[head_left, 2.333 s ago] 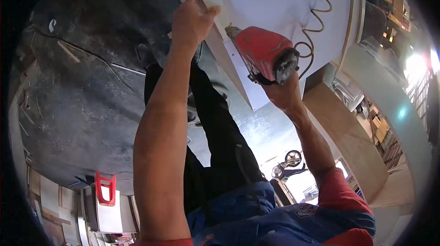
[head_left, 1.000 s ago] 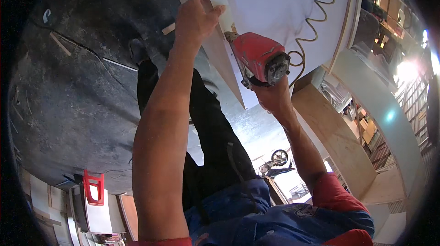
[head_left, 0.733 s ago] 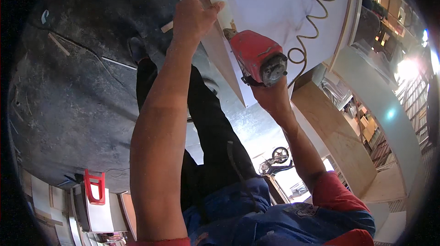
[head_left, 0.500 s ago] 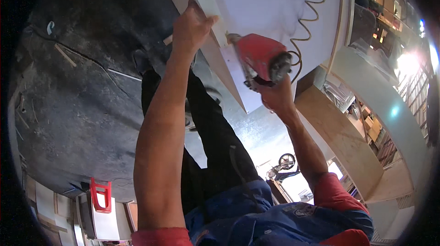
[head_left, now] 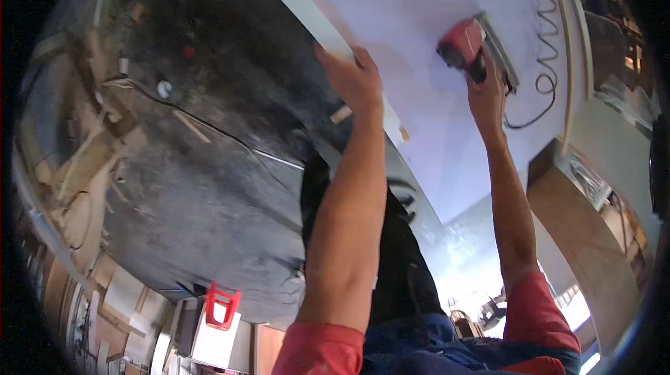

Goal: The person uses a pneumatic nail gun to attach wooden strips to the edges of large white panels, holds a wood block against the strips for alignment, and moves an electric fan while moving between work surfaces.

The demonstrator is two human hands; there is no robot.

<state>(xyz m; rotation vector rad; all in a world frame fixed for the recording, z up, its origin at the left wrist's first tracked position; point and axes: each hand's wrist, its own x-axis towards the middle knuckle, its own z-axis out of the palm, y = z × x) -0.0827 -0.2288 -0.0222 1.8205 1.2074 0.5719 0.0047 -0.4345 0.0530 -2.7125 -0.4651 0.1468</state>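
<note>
Since the pale edge strip (head_left: 296, 1) runs along the left side of the big white panel (head_left: 433, 165), my left hand (head_left: 354, 82) sits right across it: thumb on the panel side, fingers on the floor side. Grip is narrow, strip pinched between. Reads to me as a steadying hold; spanning the edge gives me something to bear on from both sides.

Right hand (head_left: 487, 92) is wrapped around the handle of the red air tool (head_left: 460, 41). Tool is over the panel, right of the strip and well apart from my left hand. Probably sensible: keeps the tool end off my fingers. Body is on the left, long dark magazine (head_left: 500, 54) on the right, slanting down past my knuckles. Can't tell if the tool touches the panel or hangs just above it; it's a bit blurred.

Coiled hose (head_left: 546, 26) is along the panel's right side, near the wooden edging (head_left: 576, 47). My guess: slack parked out there so it doesn't cross between my hands. Lower end curls back toward my right wrist; coupling not visible.

Red stool (head_left: 222, 309) is well apart, lower left.
</note>
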